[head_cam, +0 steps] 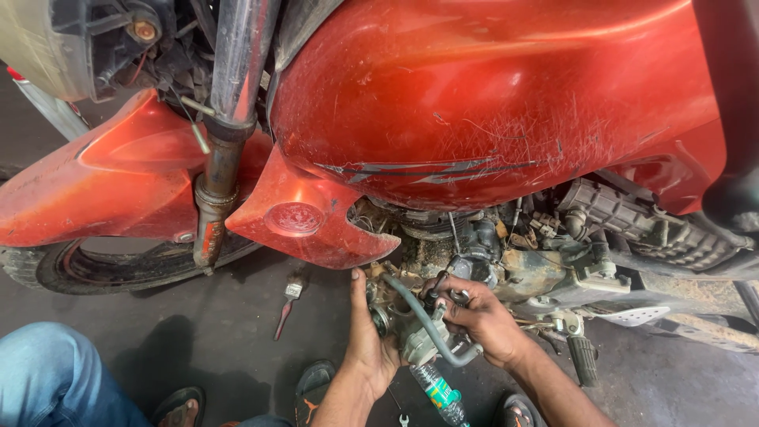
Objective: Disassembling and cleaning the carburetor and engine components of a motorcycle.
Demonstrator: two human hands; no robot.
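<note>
Both your hands are closed on the grey carburettor [413,332] under the red fuel tank [490,95]: left hand [370,340] from the side, right hand [482,320] at its top by the grey hose [427,320].

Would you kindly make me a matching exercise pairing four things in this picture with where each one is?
Things:
1. carburettor
2. spanner
3. plastic bottle
4. fuel tank

Places:
A. lying on the floor under the red side panel
B. between the two hands
C. top of the picture, above the engine
D. on the floor below the hands

Pairs: 1-B, 2-A, 3-D, 4-C
</note>
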